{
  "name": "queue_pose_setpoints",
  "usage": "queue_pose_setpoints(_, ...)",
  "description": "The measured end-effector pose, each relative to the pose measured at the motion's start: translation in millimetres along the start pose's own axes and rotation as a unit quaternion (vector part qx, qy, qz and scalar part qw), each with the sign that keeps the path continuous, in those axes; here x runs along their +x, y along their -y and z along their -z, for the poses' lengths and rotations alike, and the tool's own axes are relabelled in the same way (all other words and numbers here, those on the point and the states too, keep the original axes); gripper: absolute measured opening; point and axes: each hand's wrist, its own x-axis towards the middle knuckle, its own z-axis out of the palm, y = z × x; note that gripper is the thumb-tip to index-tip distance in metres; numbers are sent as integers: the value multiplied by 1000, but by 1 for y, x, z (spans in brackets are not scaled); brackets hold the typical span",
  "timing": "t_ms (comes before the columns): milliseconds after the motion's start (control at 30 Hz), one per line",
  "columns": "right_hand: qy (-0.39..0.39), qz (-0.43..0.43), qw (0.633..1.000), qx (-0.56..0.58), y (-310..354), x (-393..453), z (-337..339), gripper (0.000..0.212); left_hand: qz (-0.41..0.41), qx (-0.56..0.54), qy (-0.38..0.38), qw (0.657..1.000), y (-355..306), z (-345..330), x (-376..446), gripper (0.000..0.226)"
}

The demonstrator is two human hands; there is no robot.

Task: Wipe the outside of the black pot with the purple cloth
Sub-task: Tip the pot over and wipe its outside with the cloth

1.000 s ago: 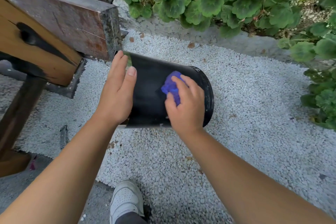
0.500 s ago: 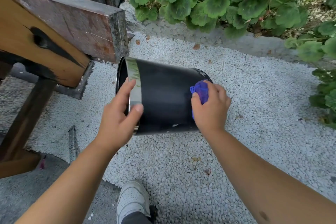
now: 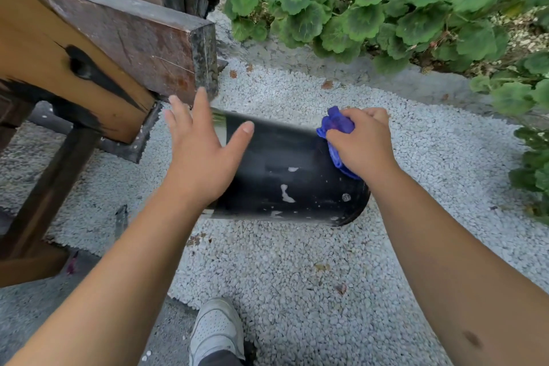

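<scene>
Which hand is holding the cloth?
The right hand: its fingers are curled round the purple cloth at the pot's base end. The left hand lies spread, with no cloth.

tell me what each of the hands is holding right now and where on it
The right hand grips the bunched purple cloth, pressing it on the black pot near its base end. The left hand rests open against the pot's rim end.

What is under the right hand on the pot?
The purple cloth, bunched under the right hand and pressed on the black pot near its base. Most of the cloth is covered by the hand.
</scene>
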Motion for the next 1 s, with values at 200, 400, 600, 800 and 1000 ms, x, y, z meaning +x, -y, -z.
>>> queue_pose_setpoints(200, -12, -1, 1000, -7, 3, 5, -4, 17, -151, -45, 25, 987, 11, 8, -18, 76)
queue_pose_setpoints(400, -18, 0, 1000, 1, 4, 9, 2, 18, -157, 143, -27, 977, 2, -7, -28, 79)
queue_pose_setpoints(600, -62, 30, 993, 93, 40, -6, 16, 12, -171, 163, -24, 971, -12, -5, -15, 74)
queue_pose_setpoints(800, -19, 170, 982, 77, 104, -68, -19, 45, -213, 69, -8, 975, -9, -6, -8, 87)
queue_pose_setpoints(1000, -47, 182, 981, -46, 88, -75, -34, 41, -216, 78, -12, 973, -9, -9, -13, 97)
